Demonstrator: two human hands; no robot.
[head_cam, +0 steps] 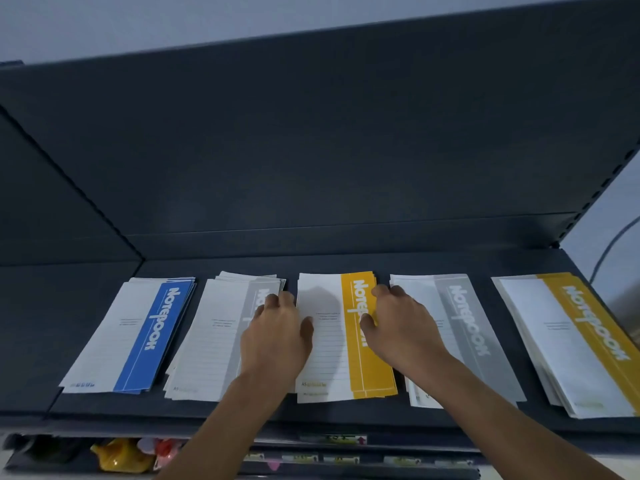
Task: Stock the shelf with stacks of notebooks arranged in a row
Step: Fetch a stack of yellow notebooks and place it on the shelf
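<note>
Squaring the middle stack (329,358), 3rd of 5 on the shelf (86,407): left grip (277,337) and right grip (405,327) clasp its side edges, thumbs on top, likely to line it up with the row.

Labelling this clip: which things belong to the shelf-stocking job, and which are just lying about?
Job: blue stack, left grey stack, middle yellow stack, left hand, right hand, right grey stack, right yellow stack, shelf.
Lying about: yellow item and price labels below, cable.

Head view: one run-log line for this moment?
phase: squaring stack | left hand: grips left edge of middle yellow notebook stack | right hand: grips its right edge | place: flat on dark shelf
</note>
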